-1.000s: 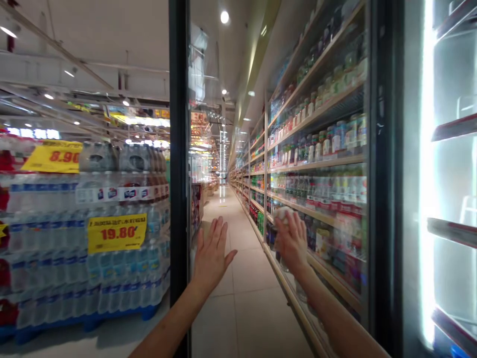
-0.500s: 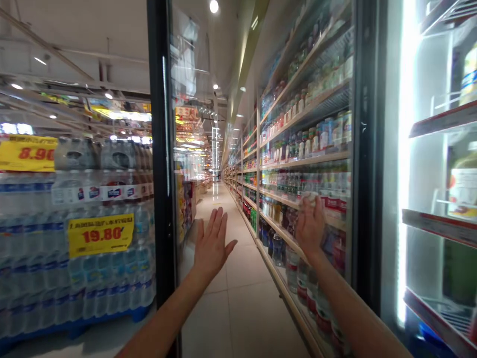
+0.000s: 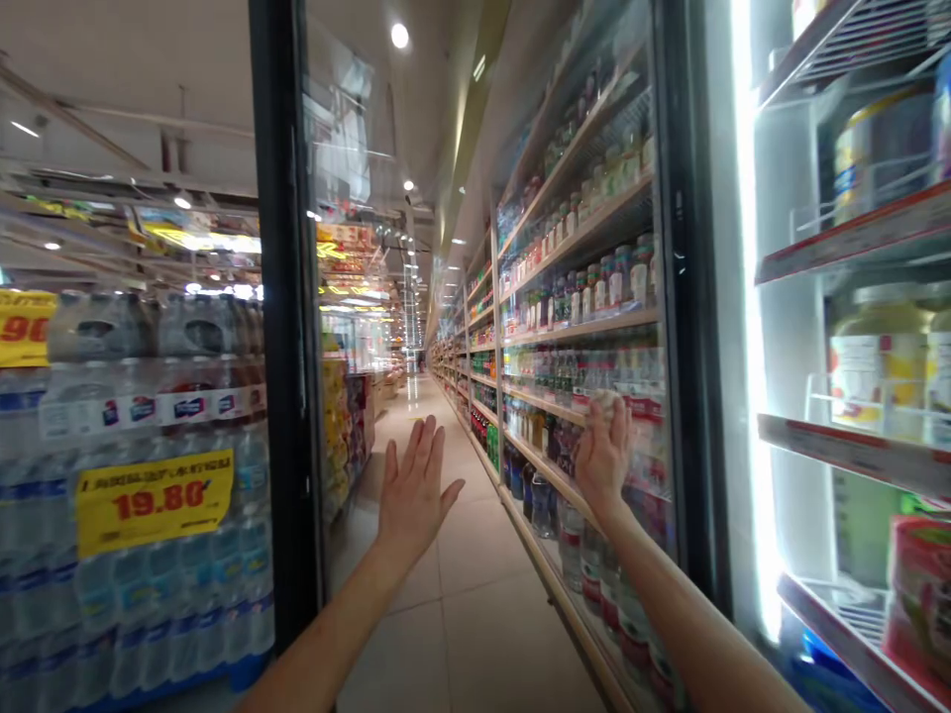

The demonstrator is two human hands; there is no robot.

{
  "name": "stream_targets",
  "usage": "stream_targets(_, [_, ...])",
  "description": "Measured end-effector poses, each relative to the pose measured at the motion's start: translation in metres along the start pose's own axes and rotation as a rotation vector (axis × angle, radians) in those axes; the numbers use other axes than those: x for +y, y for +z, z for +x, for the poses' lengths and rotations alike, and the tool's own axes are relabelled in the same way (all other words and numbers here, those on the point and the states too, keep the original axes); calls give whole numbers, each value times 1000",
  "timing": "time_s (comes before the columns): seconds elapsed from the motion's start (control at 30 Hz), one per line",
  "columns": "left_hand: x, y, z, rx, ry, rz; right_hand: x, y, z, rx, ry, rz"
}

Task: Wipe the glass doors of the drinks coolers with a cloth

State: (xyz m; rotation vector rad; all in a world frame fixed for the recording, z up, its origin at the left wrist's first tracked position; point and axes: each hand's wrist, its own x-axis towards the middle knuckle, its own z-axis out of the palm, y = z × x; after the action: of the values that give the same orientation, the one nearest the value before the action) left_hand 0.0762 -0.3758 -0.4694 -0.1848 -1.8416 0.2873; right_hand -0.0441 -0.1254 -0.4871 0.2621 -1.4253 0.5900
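A tall glass door [image 3: 349, 158] with a black frame stands open in front of me. My left hand [image 3: 414, 490] lies flat at the glass with fingers stretched and thumb apart, holding nothing. Higher and to the right, my right hand [image 3: 603, 460] is raised to the same pane, its fingers closed over a small whitish cloth [image 3: 607, 400]. Only a crumpled bit of the cloth shows above the fingers; the palm side is hidden.
At right, a lit cooler holds drink bottles [image 3: 877, 356] on wire shelves [image 3: 854, 451]. Stacked water bottles [image 3: 163, 584] with a yellow price sign [image 3: 155, 502] stand at left. Long drink shelves [image 3: 580, 327] and a tiled aisle [image 3: 475, 594] show in the pane.
The door frame, price sign and cooler have shifted left in view, showing more of the cooler's shelves. My hands lie farther right relative to the door frame; the cloth is still in my right hand.
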Motion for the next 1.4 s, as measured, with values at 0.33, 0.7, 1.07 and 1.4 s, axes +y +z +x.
stream_targets(0.33, [-1,1,-1,20,22,28,20,1,21,30,71,53])
stream_targets(0.7, [60,21,24,85,345,-61,-93,-24,-45,-410,299,866])
stream_targets(1.07, [101,64,-4,142,580,-137,-5,-38,-63,-99,272,347])
stream_targets(1.4, [-59,1,-4,231,198,68,9,-26,-87,-186,64,128])
